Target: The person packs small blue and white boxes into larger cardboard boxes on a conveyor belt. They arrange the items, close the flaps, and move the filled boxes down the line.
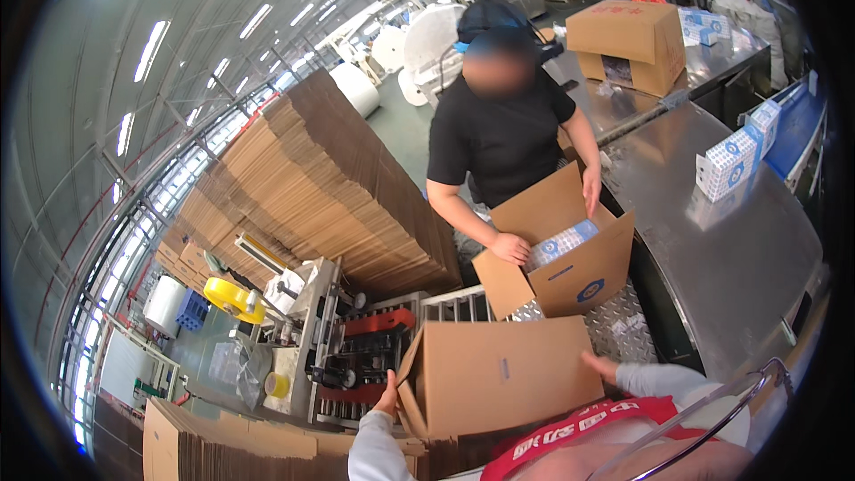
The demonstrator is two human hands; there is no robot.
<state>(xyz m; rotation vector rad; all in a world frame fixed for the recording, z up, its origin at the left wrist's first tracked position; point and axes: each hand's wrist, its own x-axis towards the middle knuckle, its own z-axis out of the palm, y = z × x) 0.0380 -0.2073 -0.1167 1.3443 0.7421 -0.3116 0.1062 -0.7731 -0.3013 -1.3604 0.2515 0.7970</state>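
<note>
Directly in front of me a cardboard box (517,379) lies between my two hands, its broad brown side showing and its flaps at the left end partly folded out. My left hand (388,395) is against the flaps at that end, thumb side up. At the opposite end my right hand (602,367) touches the box's edge with its fingers extended. Just beyond, an open carton (583,276) holds a white-and-blue package (563,243). A co-worker in a black shirt (499,138) has one hand on that carton's flap and the other by its far edge.
A taping machine (356,352) with a roller bed and a yellow tape roll (233,300) stands left. Tall stacks of flat cardboard (312,187) rise behind it. On the right, a metal table (712,240) carries white-and-blue packages (730,165); another carton (623,40) stands farther back.
</note>
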